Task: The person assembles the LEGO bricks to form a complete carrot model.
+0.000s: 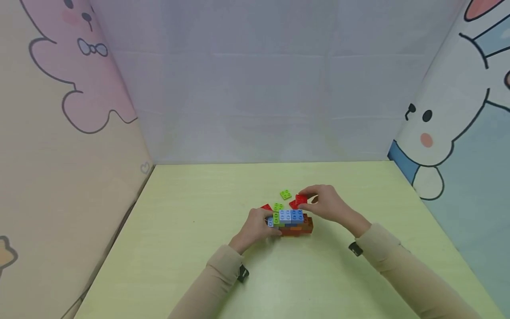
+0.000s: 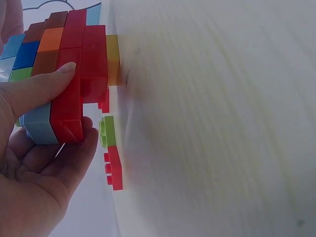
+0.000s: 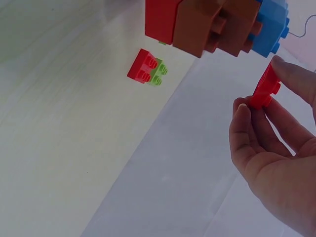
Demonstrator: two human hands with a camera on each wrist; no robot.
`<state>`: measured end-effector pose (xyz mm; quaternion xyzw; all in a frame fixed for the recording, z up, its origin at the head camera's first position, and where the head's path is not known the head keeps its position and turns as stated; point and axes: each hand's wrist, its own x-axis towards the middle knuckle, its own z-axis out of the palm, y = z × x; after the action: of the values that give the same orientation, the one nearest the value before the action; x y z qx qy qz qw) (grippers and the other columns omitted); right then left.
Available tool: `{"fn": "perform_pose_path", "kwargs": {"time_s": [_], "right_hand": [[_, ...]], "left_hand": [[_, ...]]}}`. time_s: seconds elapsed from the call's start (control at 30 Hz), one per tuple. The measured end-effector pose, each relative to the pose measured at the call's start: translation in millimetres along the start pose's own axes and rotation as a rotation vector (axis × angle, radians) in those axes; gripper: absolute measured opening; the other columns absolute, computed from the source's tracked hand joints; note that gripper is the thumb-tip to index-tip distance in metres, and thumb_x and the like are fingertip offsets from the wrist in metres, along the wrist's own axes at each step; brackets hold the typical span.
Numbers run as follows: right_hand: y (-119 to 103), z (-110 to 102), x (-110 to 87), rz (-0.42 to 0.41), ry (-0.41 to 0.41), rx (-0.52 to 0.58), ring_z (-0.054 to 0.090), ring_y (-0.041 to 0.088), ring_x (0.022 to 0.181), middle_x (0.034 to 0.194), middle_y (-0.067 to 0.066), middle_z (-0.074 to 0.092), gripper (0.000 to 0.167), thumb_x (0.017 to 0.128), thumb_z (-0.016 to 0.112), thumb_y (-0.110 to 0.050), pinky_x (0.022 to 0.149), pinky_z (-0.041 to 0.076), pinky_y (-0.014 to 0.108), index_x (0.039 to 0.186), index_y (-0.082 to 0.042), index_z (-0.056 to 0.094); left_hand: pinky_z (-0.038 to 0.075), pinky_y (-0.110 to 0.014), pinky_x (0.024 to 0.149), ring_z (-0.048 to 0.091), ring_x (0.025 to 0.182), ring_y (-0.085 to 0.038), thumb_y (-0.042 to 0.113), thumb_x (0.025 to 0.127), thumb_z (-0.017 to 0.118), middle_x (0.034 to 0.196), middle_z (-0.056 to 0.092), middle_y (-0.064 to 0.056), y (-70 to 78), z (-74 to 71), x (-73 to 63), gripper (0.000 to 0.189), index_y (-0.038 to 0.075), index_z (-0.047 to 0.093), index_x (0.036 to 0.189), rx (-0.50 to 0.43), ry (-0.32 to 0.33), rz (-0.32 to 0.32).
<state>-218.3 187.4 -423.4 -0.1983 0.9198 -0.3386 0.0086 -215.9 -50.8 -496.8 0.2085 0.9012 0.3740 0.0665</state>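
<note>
My left hand (image 1: pixel 255 225) grips the left end of a stepped toy-brick model (image 1: pixel 296 230), thumb on its near side and fingers on the far side. The model has blue and green bricks on top, with brown, orange and red layers below; in the left wrist view, a yellow brick (image 2: pixel 113 60) shows at its underside. Behind the model's right end, my right hand (image 1: pixel 324 203) pinches a small red brick (image 1: pixel 301 199) between thumb and fingers. In the right wrist view this red brick (image 3: pixel 265 89) is apart from the model, its studs turned sideways.
Loose bricks lie on the table just behind the model: a light green one (image 1: pixel 285 194), another green one (image 1: pixel 278 206), a red one (image 1: pixel 266 207) at the left and a red one (image 1: pixel 293 204) near my right fingers. A pale curtain (image 1: pixel 255 110) hangs behind the table.
</note>
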Motion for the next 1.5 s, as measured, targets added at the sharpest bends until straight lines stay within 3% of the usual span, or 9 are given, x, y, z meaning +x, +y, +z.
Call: {"fn": "perform_pose_path", "kwargs": {"time_s": [0.27, 0.53, 0.83, 1.07, 1.3, 1.5], "right_hand": [[-15, 5, -5.5, -0.093, -0.012, 0.018, 0.06, 0.017, 0.088, 0.097, -0.002, 0.067, 0.032, 0.08, 0.078, -0.021, 0.072, 0.051, 0.031, 0.107, -0.006, 0.07], [-19, 13, -8.7, -0.131, -0.054, 0.012, 0.059, 0.012, 0.086, 0.096, -0.005, 0.066, 0.03, 0.079, 0.079, -0.019, 0.071, 0.05, 0.033, 0.105, -0.008, 0.071], [-23, 14, -8.2, -0.129, -0.091, -0.02, 0.059, 0.014, 0.088, 0.101, -0.003, 0.066, 0.034, 0.08, 0.079, -0.019, 0.073, 0.049, 0.033, 0.11, -0.007, 0.07], [-24, 12, -10.0, -0.098, -0.106, -0.012, 0.059, 0.021, 0.09, 0.103, 0.0, 0.068, 0.037, 0.078, 0.08, -0.019, 0.075, 0.05, 0.04, 0.111, -0.006, 0.07], [-21, 18, -7.8, -0.099, -0.11, -0.043, 0.06, 0.024, 0.089, 0.102, -0.001, 0.067, 0.036, 0.078, 0.08, -0.019, 0.072, 0.049, 0.031, 0.111, -0.007, 0.07], [-21, 21, -7.3, -0.094, -0.11, -0.06, 0.059, 0.022, 0.088, 0.102, -0.001, 0.067, 0.036, 0.078, 0.08, -0.019, 0.072, 0.049, 0.031, 0.11, -0.008, 0.071]], "left_hand": [[0.044, -0.027, 0.071, 0.052, 0.082, -0.01, 0.021, 0.066, 0.089, 0.085, 0.06, 0.008, -1.3, 1.6, 1.8, 0.04, 0.009, 0.073, 0.101, -0.023, 0.016, 0.014], [0.046, -0.025, 0.068, 0.054, 0.08, -0.009, 0.018, 0.066, 0.089, 0.084, 0.061, 0.009, -4.2, 2.5, 2.1, 0.037, 0.009, 0.072, 0.098, -0.051, 0.022, 0.029], [0.046, -0.026, 0.071, 0.053, 0.083, -0.01, 0.02, 0.067, 0.089, 0.087, 0.061, 0.009, -3.3, 0.8, 1.0, 0.037, 0.01, 0.072, 0.099, -0.04, 0.02, 0.027], [0.045, -0.027, 0.072, 0.052, 0.086, -0.011, 0.021, 0.067, 0.089, 0.087, 0.06, 0.009, -2.5, 1.5, -0.1, 0.038, 0.01, 0.072, 0.099, -0.025, 0.022, 0.021], [0.045, -0.027, 0.071, 0.052, 0.084, -0.011, 0.02, 0.067, 0.089, 0.087, 0.061, 0.009, -6.0, 4.8, -0.3, 0.037, 0.01, 0.072, 0.098, -0.031, 0.026, 0.026], [0.046, -0.025, 0.069, 0.053, 0.081, -0.009, 0.02, 0.067, 0.089, 0.084, 0.062, 0.009, -10.7, 8.1, 0.3, 0.035, 0.01, 0.072, 0.096, -0.036, 0.034, 0.051]]}}
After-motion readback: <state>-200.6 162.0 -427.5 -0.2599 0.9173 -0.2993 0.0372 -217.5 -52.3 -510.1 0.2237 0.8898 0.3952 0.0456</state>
